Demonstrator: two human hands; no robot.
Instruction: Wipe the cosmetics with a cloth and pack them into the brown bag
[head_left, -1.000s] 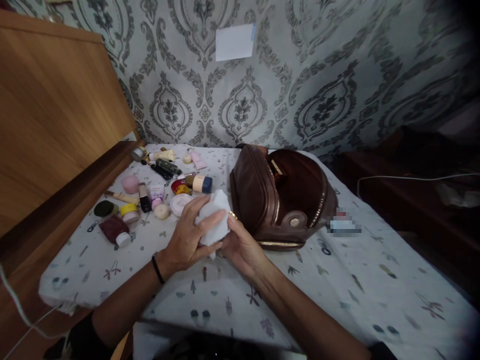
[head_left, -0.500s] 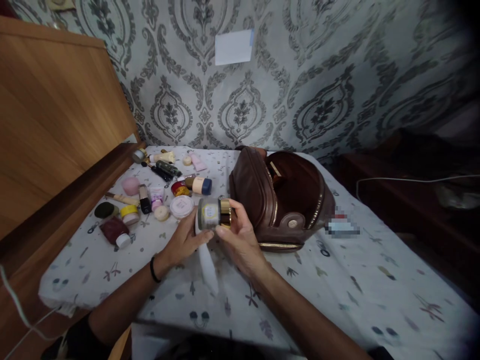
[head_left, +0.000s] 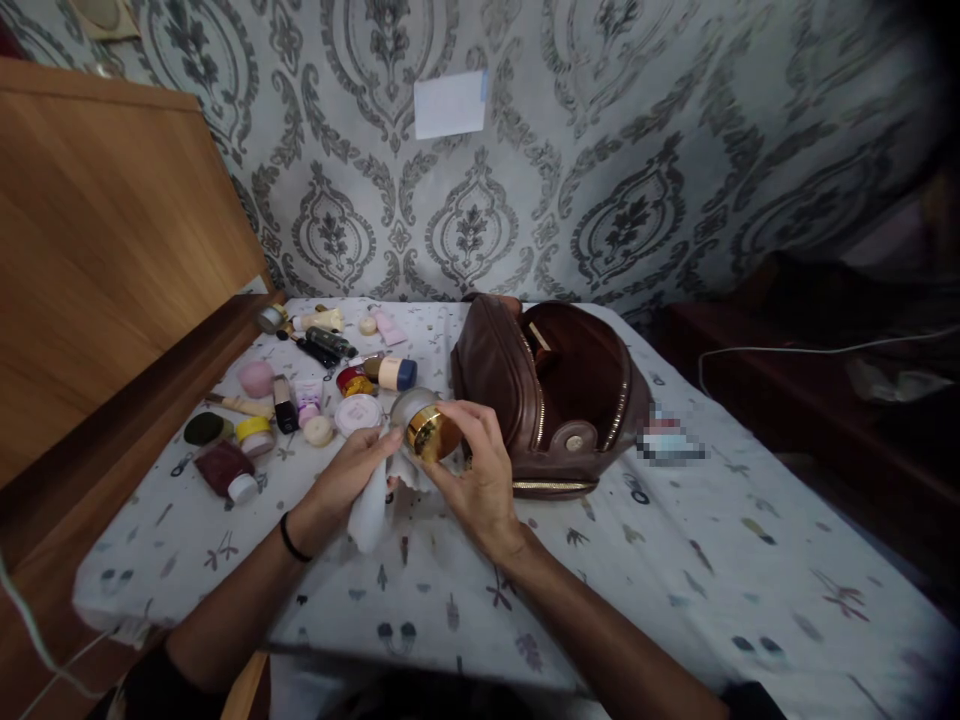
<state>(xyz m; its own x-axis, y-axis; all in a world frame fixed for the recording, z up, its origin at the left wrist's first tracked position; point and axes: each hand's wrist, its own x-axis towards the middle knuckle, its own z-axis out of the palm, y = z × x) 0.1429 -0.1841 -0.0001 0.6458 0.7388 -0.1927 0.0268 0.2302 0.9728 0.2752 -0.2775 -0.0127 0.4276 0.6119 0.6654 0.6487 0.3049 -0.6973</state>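
A frosted jar with a shiny gold lid (head_left: 427,432) is tilted in front of me, its lid turned towards me. My right hand (head_left: 480,480) grips it by the lid, thumb below and fingers above. Against the jar's left side, my left hand (head_left: 349,475) is closed on a white wipe (head_left: 369,515), whose loose end hangs below the palm. Part of the wipe lies under the jar, and the fingers behind it are mostly hidden. Just right of the jar stands an open brown leather bag (head_left: 487,375), its zip undone.
Several cosmetics lie on the left of the table, among them a round white compact (head_left: 358,414), a dark red bottle (head_left: 223,468), a yellow-lidded jar (head_left: 255,436) and a blue-capped bottle (head_left: 397,373). A wooden panel (head_left: 112,180) borders the left side.
The jar has turned so its gold lid faces me and its label no longer shows. The wipe's hanging end has shifted left. The whole view has moved slightly.
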